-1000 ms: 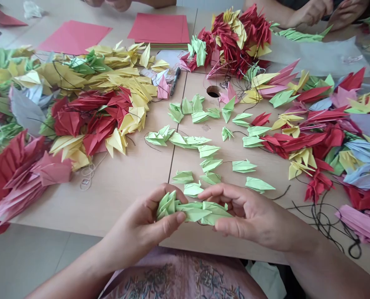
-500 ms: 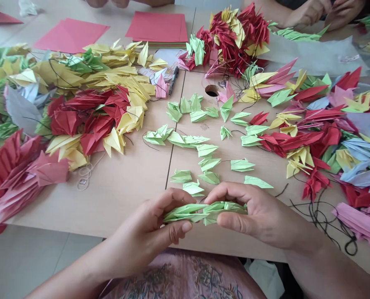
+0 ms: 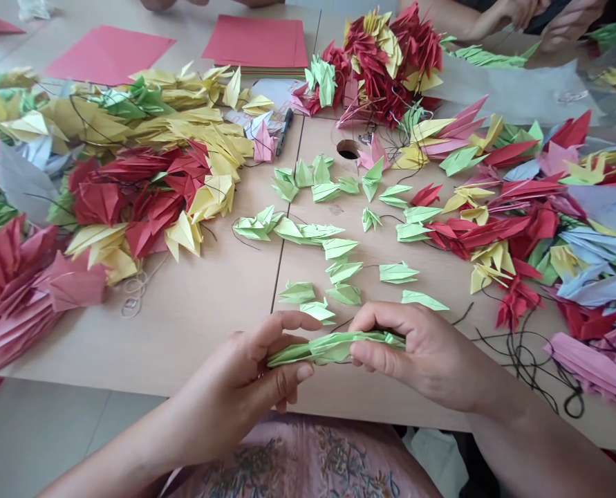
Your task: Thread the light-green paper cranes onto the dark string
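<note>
Between my two hands is a short row of light green folded paper cranes (image 3: 331,347), nested one into another. My left hand (image 3: 256,370) has its thumb below and fingers above the row's left end. At the right end, my right hand (image 3: 416,353) pinches the row between thumb and fingers, covering part of it. Just beyond my fingers lie several loose green paper cranes (image 3: 345,294) on the table. Another green crane (image 3: 424,299) rests near my right knuckles. A thin dark cord shows faintly by the hands.
Piles of strung red cranes (image 3: 152,207) and yellow cranes (image 3: 183,131) lie left, mixed colours right. Black cord (image 3: 525,366) tangles at right. Pink-red paper (image 3: 256,41) is stacked at the back by a pen (image 3: 285,131). A co-worker's hands (image 3: 567,21) are at top right.
The two green bunches in my hands have come together into one continuous, flatter row. My right hand has shifted slightly left along it. The whole view has moved a little.
</note>
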`<state>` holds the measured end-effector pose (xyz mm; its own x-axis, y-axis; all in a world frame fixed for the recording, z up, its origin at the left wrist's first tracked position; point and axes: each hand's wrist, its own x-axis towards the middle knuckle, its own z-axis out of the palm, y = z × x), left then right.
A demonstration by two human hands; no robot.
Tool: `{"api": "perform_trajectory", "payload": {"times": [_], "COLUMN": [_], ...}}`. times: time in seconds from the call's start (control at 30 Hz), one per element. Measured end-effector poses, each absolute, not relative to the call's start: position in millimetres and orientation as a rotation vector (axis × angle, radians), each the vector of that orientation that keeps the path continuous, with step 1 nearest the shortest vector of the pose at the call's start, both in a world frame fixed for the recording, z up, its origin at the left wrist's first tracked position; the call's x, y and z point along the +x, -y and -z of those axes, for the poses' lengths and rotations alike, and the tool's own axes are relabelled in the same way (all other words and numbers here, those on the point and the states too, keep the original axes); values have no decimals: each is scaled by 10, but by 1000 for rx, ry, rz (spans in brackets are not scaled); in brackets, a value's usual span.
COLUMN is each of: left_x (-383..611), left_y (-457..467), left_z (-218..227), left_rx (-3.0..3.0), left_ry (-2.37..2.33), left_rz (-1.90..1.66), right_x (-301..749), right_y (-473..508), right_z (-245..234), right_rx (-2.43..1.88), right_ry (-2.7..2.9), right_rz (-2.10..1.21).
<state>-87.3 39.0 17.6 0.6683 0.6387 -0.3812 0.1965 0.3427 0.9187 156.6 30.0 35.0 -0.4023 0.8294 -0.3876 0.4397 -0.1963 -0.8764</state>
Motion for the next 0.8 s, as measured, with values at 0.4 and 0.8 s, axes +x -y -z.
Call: {"api": "perform_trajectory", "payload": {"times": [0.4,0.8], "left_x": [-950,-1477], "left_y": [-446,-809], "left_z": [-281,-379], "left_rx": [1500,1753], "left_ry": [-813,-1088], "left_rz": [-368,-310], "right_x": [1483,1630], "right_y": [-309,-326], "right_z": [-280,-200], "right_rx": [-1072,-1043], "right_ry": [1581,1799], "right_rz": [-2121,-2085]}}
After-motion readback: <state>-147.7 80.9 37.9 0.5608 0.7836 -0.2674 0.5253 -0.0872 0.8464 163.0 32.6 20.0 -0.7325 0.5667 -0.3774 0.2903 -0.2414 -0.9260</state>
